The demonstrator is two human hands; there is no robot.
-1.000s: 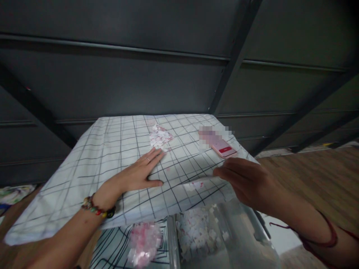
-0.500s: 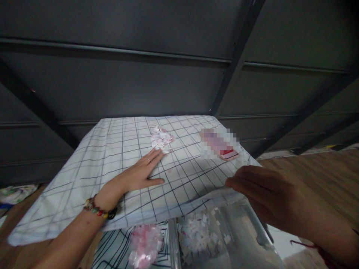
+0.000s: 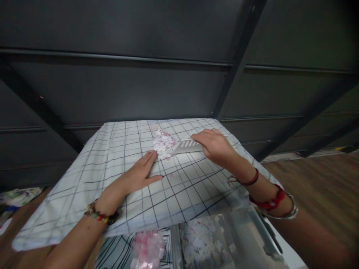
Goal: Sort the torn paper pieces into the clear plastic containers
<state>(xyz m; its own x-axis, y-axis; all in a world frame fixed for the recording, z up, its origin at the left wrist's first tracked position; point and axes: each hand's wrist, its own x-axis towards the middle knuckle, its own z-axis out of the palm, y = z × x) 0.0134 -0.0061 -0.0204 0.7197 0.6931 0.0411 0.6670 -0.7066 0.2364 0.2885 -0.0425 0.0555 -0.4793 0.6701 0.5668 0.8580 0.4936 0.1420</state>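
Note:
My left hand [image 3: 140, 173] lies flat on the white checked cloth [image 3: 179, 190], its fingers stretched and the tips at the near-left edge of a small pile of white and pink paper-like bits [image 3: 163, 143]. To the right, my right hand [image 3: 215, 147] is closed on a thin white slotted plastic piece [image 3: 189, 145]. The end of this piece reaches the right side of the pile. My fingers cover its other end, and its exact kind is unclear.
Below the table's front edge, a clear plastic box [image 3: 175, 246] holds many white bits [image 3: 202, 239]. Left of it lies a heap of clear and pink small bags [image 3: 148, 246] on a patterned surface. A dark panelled wall [image 3: 140, 89] stands behind the table.
My right hand has moved from above the box up and left to the pile, now gripping the white slotted piece. My left hand stays flat. The pink phone-like object is no longer visible.

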